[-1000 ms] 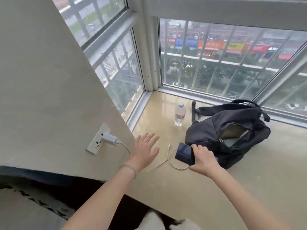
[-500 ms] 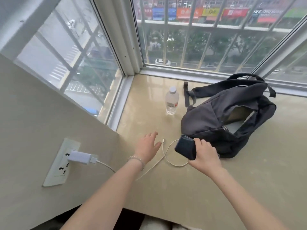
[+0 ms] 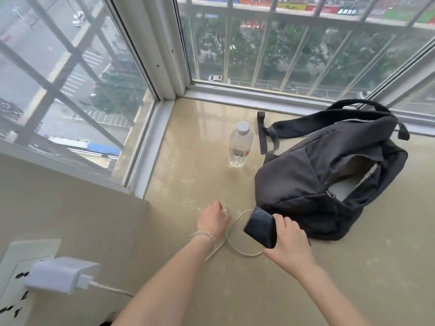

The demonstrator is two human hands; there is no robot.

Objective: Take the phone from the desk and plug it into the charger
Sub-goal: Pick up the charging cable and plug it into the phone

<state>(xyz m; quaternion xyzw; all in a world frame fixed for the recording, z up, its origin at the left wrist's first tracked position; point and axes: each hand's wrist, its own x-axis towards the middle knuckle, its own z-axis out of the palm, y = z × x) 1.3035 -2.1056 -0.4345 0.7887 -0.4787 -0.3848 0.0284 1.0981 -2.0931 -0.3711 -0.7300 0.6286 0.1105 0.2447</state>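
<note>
My right hand [image 3: 288, 245] grips a black phone [image 3: 260, 227] just above the beige sill, next to the backpack. A white charging cable [image 3: 237, 250] loops on the sill under the phone. Its free plug end [image 3: 225, 210] lies at the fingertips of my left hand [image 3: 211, 220], whose fingers curl down around it; whether they hold it I cannot tell. The cable runs back to a white charger block [image 3: 60, 275] plugged into a wall socket [image 3: 14, 285] at the lower left.
A dark grey backpack [image 3: 324, 175], zip open, lies on the sill [image 3: 353, 278] to the right of the phone. A clear water bottle [image 3: 240, 144] stands behind the hands. Barred windows [image 3: 282, 55] close the sill on the far and left sides.
My left hand has moved forward from an open spread and its fingers have come down on the cable's plug end. The right hand keeps the phone in about the same place. The camera has tilted downward.
</note>
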